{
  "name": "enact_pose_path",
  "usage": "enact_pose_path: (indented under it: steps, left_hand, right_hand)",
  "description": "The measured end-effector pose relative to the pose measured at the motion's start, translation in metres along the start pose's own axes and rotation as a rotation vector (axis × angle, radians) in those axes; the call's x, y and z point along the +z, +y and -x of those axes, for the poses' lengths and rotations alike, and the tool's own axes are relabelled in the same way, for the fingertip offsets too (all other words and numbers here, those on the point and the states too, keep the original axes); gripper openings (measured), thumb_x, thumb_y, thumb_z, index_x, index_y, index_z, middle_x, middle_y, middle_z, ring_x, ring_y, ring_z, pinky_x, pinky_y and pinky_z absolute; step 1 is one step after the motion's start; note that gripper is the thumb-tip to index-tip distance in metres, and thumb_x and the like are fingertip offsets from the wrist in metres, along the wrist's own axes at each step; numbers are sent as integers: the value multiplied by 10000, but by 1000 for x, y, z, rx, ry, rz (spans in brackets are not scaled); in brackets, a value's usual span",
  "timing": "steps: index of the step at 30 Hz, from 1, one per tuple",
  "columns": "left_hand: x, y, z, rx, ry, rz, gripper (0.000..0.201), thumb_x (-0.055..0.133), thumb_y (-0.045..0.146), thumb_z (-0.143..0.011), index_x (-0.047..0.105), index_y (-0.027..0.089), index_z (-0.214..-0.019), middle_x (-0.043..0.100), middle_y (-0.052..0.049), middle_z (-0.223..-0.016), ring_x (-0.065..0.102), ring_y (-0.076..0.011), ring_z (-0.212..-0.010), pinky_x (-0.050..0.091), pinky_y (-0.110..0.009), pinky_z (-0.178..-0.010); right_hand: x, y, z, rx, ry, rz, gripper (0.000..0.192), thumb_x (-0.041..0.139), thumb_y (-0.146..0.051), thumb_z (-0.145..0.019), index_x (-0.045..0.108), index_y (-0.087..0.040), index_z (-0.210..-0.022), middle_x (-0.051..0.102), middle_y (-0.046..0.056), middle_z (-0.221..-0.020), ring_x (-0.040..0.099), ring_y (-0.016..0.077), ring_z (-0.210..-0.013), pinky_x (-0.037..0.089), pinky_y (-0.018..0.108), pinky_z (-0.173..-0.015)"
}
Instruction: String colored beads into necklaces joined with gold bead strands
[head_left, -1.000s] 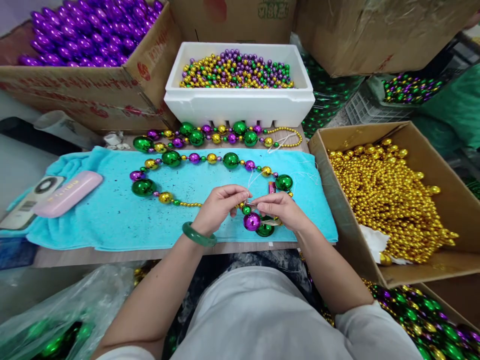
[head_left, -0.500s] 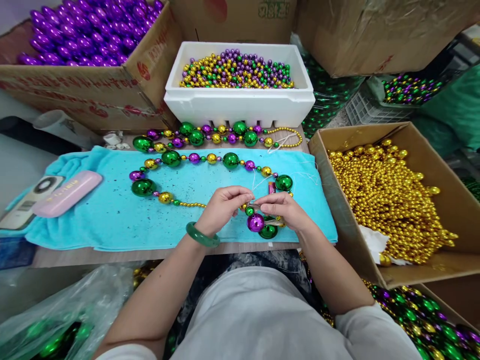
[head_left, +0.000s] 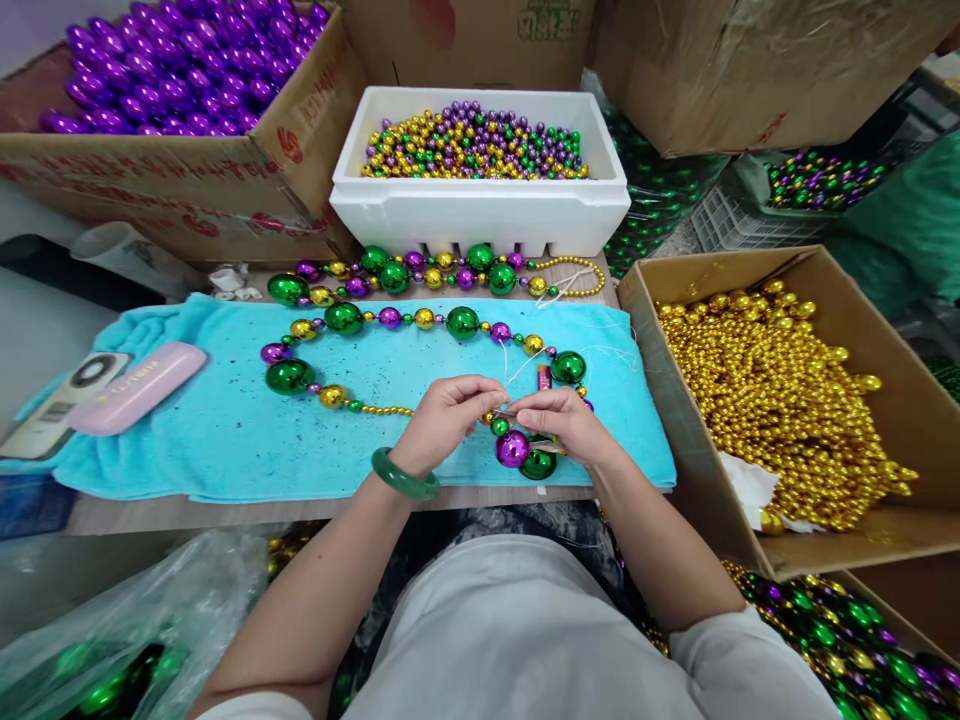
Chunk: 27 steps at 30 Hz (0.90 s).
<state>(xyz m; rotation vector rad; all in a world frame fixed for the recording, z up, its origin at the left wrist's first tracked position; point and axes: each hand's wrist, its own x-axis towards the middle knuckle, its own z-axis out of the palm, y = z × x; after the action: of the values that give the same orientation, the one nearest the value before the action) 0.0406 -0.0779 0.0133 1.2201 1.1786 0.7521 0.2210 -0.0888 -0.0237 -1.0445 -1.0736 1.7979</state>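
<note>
A bead necklace (head_left: 462,322) of green, purple and gold balls lies in a loop on a turquoise towel (head_left: 225,400). My left hand (head_left: 454,415), a green bangle at its wrist, is closed in a pinch on white string (head_left: 504,358) at the join of the necklace. Close against it, my right hand (head_left: 562,420) is closed around a small metal tool (head_left: 546,447) that looks like thread snips, mostly hidden by the fingers. Just below hang a purple ball (head_left: 512,449) and a green ball (head_left: 538,462). A small purple-red tube (head_left: 544,377) lies behind the right hand.
A second bead strand (head_left: 394,277) lies behind the towel, before a white foam box (head_left: 480,205) of small beads. Cardboard boxes hold purple beads (head_left: 172,70) and gold bead strings (head_left: 780,400). A pink case (head_left: 139,388) rests at left on a pale device (head_left: 64,405).
Both hands stay nearly in place, pinched together at the join. The white string above them has shifted slightly, and the whole view has moved a little.
</note>
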Motion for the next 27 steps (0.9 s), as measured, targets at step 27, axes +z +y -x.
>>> enact_pose_path:
  steps: [27]
  left_hand:
    - [3,-2,-3,62,-154,-131,254,618,415,-763,699,175,-766,635,-12,-629,502,-94,-528,374,-202,-482]
  right_hand:
    - [-4,-25,11,-565,75,1028,362,495,-149,-783,670,-227,-1090,673,46,-871,598,185,-826,446,313,-775]
